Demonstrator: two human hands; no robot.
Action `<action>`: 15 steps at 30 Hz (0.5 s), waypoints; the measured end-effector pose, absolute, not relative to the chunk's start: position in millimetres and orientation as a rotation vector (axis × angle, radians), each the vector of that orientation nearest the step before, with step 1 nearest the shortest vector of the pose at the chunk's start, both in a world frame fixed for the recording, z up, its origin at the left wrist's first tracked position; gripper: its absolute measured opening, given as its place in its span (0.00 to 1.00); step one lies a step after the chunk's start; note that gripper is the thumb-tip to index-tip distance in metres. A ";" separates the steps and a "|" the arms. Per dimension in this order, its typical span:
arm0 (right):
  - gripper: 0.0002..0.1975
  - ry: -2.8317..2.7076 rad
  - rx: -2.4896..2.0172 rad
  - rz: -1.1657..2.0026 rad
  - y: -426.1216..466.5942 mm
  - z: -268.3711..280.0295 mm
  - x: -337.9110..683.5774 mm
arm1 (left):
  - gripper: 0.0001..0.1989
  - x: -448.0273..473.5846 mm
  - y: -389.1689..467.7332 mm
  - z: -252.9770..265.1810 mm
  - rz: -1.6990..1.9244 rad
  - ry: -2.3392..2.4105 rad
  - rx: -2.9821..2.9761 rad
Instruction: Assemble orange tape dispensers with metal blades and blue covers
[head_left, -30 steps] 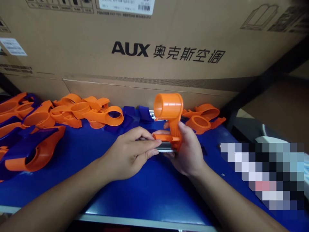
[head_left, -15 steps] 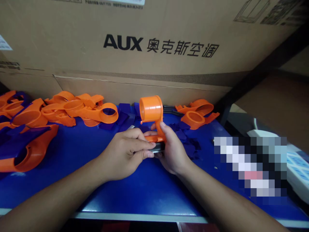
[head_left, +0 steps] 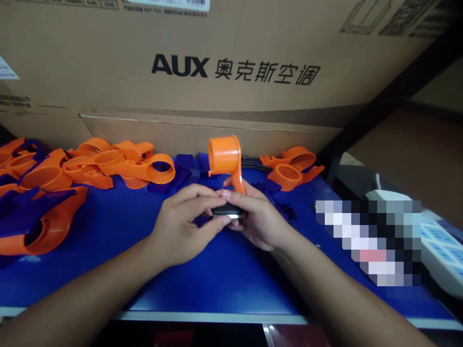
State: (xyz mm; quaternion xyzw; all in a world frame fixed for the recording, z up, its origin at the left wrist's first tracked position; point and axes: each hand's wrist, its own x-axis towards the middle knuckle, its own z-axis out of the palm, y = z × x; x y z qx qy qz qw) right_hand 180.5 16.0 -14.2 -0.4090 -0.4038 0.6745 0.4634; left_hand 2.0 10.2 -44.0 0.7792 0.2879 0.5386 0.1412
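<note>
An orange plastic tape dispenser (head_left: 224,152) stands upright between my hands, its round hub on top. My right hand (head_left: 262,217) is wrapped round its lower arm, with the thumb laid across the top of a black piece (head_left: 227,209). Along the lower edge of that black piece runs a toothed metal cutting blade (head_left: 235,217). My left hand (head_left: 186,224) pinches the black piece from the left, fingers above and thumb below. Fingers hide most of the joint between the black piece and the orange body.
Several orange dispenser frames (head_left: 108,159) and dark blue plastic parts (head_left: 184,176) lie at the back left of the blue table (head_left: 181,289). More orange frames (head_left: 289,176) lie at the back right. A large cardboard box (head_left: 108,72) stands behind. At right is a white power strip (head_left: 434,250).
My right thumb has moved from the dispenser's arm onto the top of the black piece. The left fingers have shifted up, and the orange part above the black piece is now covered.
</note>
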 end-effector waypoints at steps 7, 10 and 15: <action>0.13 -0.914 -0.933 1.430 47.2 10.6 226.2 | 0.14 18.4 33.1 -48.5 1.551 1.163 2.121; 0.08 -0.878 -0.918 1.351 60.6 16.4 253.6 | 0.11 54.8 61.5 -36.6 1.003 1.151 2.513; 0.06 -0.766 -0.933 1.240 75.3 14.6 282.6 | 0.13 126.1 114.4 -25.4 0.469 1.191 2.695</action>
